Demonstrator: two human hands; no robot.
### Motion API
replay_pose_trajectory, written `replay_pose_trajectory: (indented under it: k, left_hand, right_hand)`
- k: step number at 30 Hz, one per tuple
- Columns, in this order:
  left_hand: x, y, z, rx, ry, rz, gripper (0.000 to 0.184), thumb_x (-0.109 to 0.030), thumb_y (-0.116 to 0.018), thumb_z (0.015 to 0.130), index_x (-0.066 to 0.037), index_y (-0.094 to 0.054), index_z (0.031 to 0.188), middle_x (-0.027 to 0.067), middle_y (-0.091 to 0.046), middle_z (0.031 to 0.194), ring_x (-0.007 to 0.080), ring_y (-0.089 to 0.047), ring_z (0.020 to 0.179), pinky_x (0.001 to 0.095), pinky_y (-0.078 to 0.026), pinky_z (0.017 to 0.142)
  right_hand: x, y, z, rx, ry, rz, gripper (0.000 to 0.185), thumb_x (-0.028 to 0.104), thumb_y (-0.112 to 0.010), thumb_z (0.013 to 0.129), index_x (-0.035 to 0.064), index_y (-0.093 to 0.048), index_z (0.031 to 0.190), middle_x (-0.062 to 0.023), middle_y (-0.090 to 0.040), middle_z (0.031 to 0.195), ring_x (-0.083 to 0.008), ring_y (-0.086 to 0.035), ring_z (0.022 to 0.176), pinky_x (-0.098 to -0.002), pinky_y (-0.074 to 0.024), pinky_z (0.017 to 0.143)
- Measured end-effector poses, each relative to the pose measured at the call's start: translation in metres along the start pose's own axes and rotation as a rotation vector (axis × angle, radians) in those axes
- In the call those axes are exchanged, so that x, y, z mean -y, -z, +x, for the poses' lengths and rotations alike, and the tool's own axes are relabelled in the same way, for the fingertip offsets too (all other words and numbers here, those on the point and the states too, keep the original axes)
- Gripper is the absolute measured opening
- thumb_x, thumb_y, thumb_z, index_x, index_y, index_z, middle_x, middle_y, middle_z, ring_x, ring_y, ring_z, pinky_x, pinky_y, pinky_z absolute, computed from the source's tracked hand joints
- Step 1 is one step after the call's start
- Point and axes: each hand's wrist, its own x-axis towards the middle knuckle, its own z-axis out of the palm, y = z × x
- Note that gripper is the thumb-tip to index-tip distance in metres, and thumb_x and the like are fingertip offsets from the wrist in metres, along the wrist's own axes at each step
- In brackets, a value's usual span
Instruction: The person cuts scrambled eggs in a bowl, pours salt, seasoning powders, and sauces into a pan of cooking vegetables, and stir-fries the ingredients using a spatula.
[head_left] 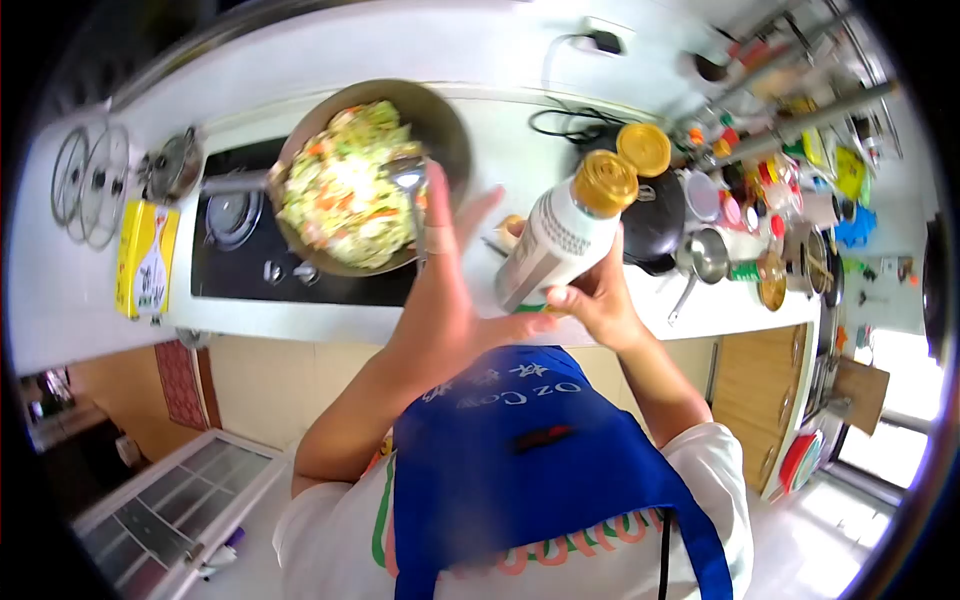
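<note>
While your right hand grips the white bottle, your left hand is open, fingers spread. The bottle is up in front of you, right of your left hand. It leans the long way, gold cap pointing away and right, bottom toward your left thumb.

On the left there is a shiny pot, and round see-through lids are next to it. A big yellow box is a bit nearer. On the far wall there is a black plug. A bunch of black cord lies on the right, and a little silver pan is nearer. Lots of jars crowd the right side, close to a blue thing. Near on the right is a wooden cupboard.
</note>
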Motion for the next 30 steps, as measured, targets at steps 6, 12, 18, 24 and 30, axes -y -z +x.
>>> replay_pose_trajectory:
  k: [6,12,18,24,30]
  left_hand:
    - [-0.014,-0.136,0.031,0.315,0.176,-0.272,0.133,-0.012,-0.081,0.083,-0.007,0.035,0.148,0.0267,-0.057,0.136,0.0359,-0.06,0.121,0.0456,-0.038,0.111]
    - [-0.022,-0.252,0.07,0.661,0.164,-0.017,0.135,-0.014,-0.078,0.079,-0.008,0.038,0.147,0.0273,-0.058,0.136,0.0339,-0.061,0.12,0.0413,-0.038,0.109]
    - [-0.019,-0.335,0.086,0.644,0.226,-0.053,0.135,-0.019,-0.077,0.077,-0.004,0.038,0.146,0.0277,-0.06,0.134,0.0311,-0.061,0.111,0.0386,-0.039,0.105]
    - [-0.018,-0.378,0.098,0.638,0.146,0.058,0.139,-0.02,-0.084,0.077,-0.004,0.035,0.148,0.0243,-0.054,0.142,0.0316,-0.06,0.118,0.0419,-0.036,0.11]
    - [-0.006,-0.38,0.11,0.319,0.095,0.123,0.132,-0.043,-0.079,0.084,-0.008,0.027,0.154,0.0252,-0.038,0.155,0.0377,-0.038,0.142,0.0484,-0.032,0.113]
  right_hand:
    - [0.052,0.098,-0.07,-0.235,0.253,0.029,0.126,0.007,-0.077,0.072,0.012,0.013,0.16,-0.0226,-0.017,0.164,-0.0337,-0.012,0.154,-0.045,-0.0036,0.121]
    - [0.099,0.207,-0.135,-0.463,0.283,0.151,0.115,-0.005,-0.08,0.072,0.008,-0.007,0.16,-0.0173,-0.035,0.155,-0.0319,-0.044,0.139,-0.0441,-0.0328,0.115]
    - [0.12,0.293,-0.181,-0.483,0.248,-0.64,0.062,0.004,-0.079,0.081,0.004,-0.055,0.139,-0.0176,-0.054,0.141,-0.0284,-0.052,0.132,-0.0419,-0.0425,0.109]
    - [0.142,0.353,-0.19,-0.45,0.09,-0.123,0.027,-0.005,-0.067,0.09,-0.0021,-0.058,0.115,-0.0174,-0.059,0.134,-0.0229,-0.063,0.115,-0.0353,-0.0513,0.099]
    - [0.204,0.475,-0.142,-0.751,0.386,-0.7,0.02,-0.003,-0.067,0.091,-0.0036,-0.059,0.11,-0.0096,-0.066,0.124,-0.016,-0.065,0.102,-0.0295,-0.0527,0.09]
